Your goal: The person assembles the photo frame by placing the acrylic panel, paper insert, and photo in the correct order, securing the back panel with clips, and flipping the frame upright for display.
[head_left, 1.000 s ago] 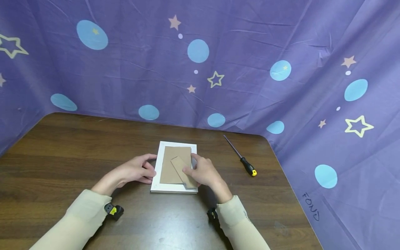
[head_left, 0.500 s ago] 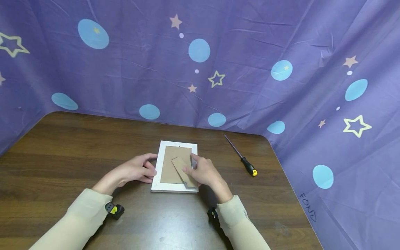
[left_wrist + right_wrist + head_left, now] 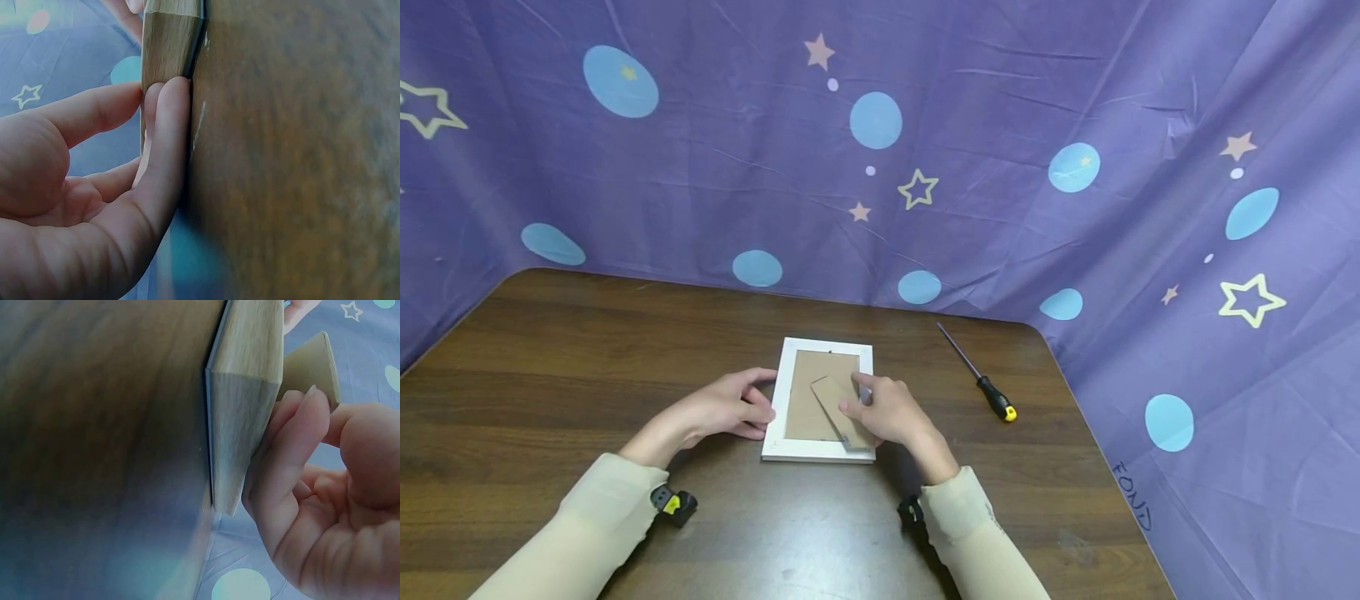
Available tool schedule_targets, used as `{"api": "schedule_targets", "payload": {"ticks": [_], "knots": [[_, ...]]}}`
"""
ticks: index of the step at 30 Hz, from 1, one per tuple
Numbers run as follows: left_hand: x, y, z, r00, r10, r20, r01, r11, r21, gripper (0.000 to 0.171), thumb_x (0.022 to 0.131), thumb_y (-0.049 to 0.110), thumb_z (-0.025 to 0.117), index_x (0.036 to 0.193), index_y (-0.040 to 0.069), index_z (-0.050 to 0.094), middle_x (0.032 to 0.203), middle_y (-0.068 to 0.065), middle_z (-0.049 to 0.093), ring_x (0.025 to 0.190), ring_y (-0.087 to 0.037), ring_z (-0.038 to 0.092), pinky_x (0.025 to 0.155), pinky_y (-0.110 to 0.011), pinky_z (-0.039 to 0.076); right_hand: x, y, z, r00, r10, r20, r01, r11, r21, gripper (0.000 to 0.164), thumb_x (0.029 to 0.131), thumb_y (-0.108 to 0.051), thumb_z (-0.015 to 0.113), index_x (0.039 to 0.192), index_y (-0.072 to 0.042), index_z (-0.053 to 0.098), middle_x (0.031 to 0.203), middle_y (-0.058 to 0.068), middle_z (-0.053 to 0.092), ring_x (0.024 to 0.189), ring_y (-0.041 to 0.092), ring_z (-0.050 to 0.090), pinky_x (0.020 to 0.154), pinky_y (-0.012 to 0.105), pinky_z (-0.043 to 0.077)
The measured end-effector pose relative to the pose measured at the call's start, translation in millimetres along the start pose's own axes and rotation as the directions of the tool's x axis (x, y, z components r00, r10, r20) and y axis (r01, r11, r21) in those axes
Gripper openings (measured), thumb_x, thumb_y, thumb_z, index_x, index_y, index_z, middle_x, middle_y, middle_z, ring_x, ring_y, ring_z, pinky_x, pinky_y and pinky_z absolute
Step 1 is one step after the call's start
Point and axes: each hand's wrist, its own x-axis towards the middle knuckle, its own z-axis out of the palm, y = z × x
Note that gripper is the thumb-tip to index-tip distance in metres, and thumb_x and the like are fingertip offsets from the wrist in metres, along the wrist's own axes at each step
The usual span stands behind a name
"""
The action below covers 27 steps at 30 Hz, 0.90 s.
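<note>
A white-backed picture frame lies face down on the wooden table, its pale wood side edge showing in both wrist views. A brown backing board fills the opening. From the board a cardboard easel stand sticks up at a slant; in the right wrist view the stand rises past the frame's edge. My right hand pinches the stand between thumb and fingers, with the index finger reaching over the board. My left hand rests its fingertips against the frame's left side.
A screwdriver with a black and yellow handle lies to the right of the frame. Behind the table hangs a purple curtain with stars and blue dots. Each wrist wears a dark strapped device.
The backing board now sits more squarely in the frame opening, and a small dark tab shows at its top. My right index finger has shifted slightly inward. The left hand stays put.
</note>
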Motion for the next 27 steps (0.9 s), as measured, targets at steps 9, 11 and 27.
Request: {"api": "schedule_targets", "payload": {"ticks": [9,11,27], "knots": [[0.1,-0.4,0.8,1.0,0.013,0.001,-0.013,1.0,-0.019,0.079,0.098,-0.002,0.068,0.163,-0.007,0.023,0.108,-0.021,0.063,0.088,-0.024,0.07,0.082,-0.04,0.066,-1.0,-0.4,-0.2,1.0,0.003,0.015,-0.002,1.0,-0.009,0.063,0.105,-0.034,0.068,0.16,-0.009,0.048,0.074,0.008,0.072,0.043,0.015,0.063,0.05,0.03,0.058],[-0.1,0.0,1.2,1.0,0.016,0.002,-0.016,1.0,-0.021,0.079,0.098,-0.002,0.068,0.163,-0.008,0.023,0.107,-0.021,0.063,0.088,-0.023,0.07,0.081,-0.039,0.066,-1.7,-0.2,-0.1,1.0,0.003,0.016,-0.003,1.0,-0.008,0.062,0.106,-0.034,0.068,0.16,-0.01,0.048,0.084,0.016,0.075,0.042,0.016,0.063,0.048,0.032,0.059],[-1.2,1.2,2.2,1.0,0.013,0.0,-0.013,1.0,-0.016,0.079,0.097,-0.002,0.068,0.163,-0.008,0.023,0.107,-0.021,0.064,0.088,-0.024,0.071,0.082,-0.04,0.066,-5.3,-0.2,-0.7,1.0,0.015,0.019,-0.013,0.995,-0.1,0.061,0.106,-0.04,0.065,0.16,-0.018,0.05,0.074,0.021,0.073,0.038,0.012,0.055,0.038,0.03,0.052]]}}
